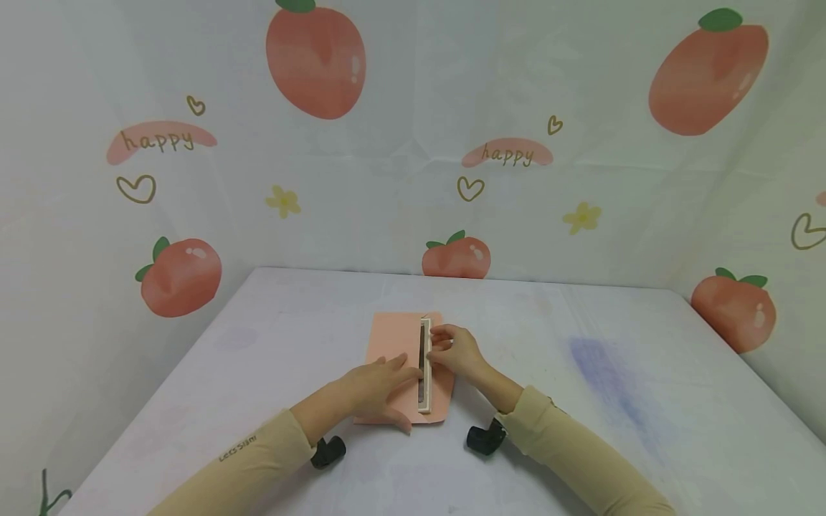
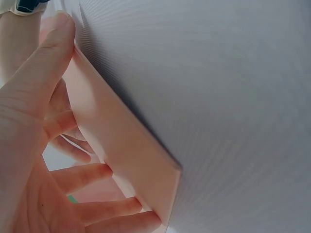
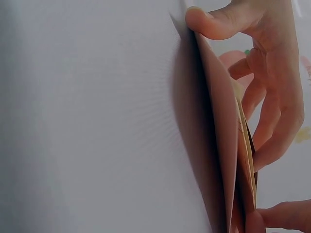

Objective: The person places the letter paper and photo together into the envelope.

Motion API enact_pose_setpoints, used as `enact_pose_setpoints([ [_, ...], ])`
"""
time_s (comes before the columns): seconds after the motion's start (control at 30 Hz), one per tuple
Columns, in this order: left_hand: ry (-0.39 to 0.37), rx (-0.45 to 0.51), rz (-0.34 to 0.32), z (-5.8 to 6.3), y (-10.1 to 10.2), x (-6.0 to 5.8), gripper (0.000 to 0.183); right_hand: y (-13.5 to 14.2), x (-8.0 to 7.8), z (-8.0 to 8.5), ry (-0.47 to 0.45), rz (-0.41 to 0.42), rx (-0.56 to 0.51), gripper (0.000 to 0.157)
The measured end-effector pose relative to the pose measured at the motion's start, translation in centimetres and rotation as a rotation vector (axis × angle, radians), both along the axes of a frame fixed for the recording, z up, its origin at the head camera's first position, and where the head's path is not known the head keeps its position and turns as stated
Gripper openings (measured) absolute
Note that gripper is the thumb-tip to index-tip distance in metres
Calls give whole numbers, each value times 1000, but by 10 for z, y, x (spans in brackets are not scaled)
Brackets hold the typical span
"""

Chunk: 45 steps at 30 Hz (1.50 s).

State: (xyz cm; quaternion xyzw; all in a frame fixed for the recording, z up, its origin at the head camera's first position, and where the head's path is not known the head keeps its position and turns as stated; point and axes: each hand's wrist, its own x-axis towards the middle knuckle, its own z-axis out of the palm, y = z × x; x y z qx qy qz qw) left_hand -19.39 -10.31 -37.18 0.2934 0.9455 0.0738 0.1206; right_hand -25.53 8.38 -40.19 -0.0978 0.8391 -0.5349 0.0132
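Note:
A flat pink card piece with cut corners, like an envelope or folder (image 1: 395,333), lies on the table. Along its right part runs a narrow white-rimmed strip (image 1: 425,401) with a dark middle. My left hand (image 1: 381,387) rests on the pink piece with fingers spread, its thumb at the near edge and a fingertip at the strip. From the right, my right hand (image 1: 461,355) pinches the strip's edge with bent fingers and thumb. In the right wrist view, cream and dark layers (image 3: 247,145) stand beside a raised pink sheet (image 3: 221,102), with the thumb at its end.
The white table (image 1: 290,315) has a blue-purple smudge (image 1: 606,380) on its right side. Black wrist devices sit under the left (image 1: 329,453) and right (image 1: 485,438) forearms. A white backdrop (image 1: 387,193) printed with fruit hangs behind the table.

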Motion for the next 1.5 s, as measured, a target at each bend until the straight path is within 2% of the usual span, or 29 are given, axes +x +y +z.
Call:
enact_pose_setpoints([
  [0.33,14,-1,-6,-2,0,-1,86,-2,-1,-1,-36,12,-34,38],
  [0.73,14,-1,-2,-1,0,0,84,-5,-1,-2,-59,10,-17,36],
  [1.13,19,0,-9,-2,0,-1,84,-6,1,0,-76,41,-17,37],
  [1.5,19,0,-15,-2,0,-2,83,-9,2,1,-131,41,-71,38],
])
